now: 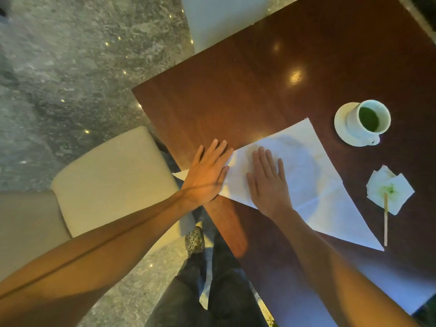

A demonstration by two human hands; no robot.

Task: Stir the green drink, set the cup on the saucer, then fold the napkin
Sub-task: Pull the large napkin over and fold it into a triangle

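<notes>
Both forearms are bare to the frame's edge, with no sleeve, watch or ring in view. The left hand (205, 175) and right hand (269, 182) have short, unpainted nails. Dark trousers (221, 291), possibly denim, cover the legs, and a pale patterned shoe (194, 239) shows near the table's edge.

Two bare hands lie flat, fingers spread, on a white napkin (306, 175) folded into a triangle on a dark wooden tabletop (236, 90): left hand (207, 175) at its corner, right hand (267, 182) near the middle. Beyond, a cup (368, 120) of green drink sits on a saucer (342, 128). A wooden stirrer (386, 220) rests on a stained tissue (389, 192).
</notes>
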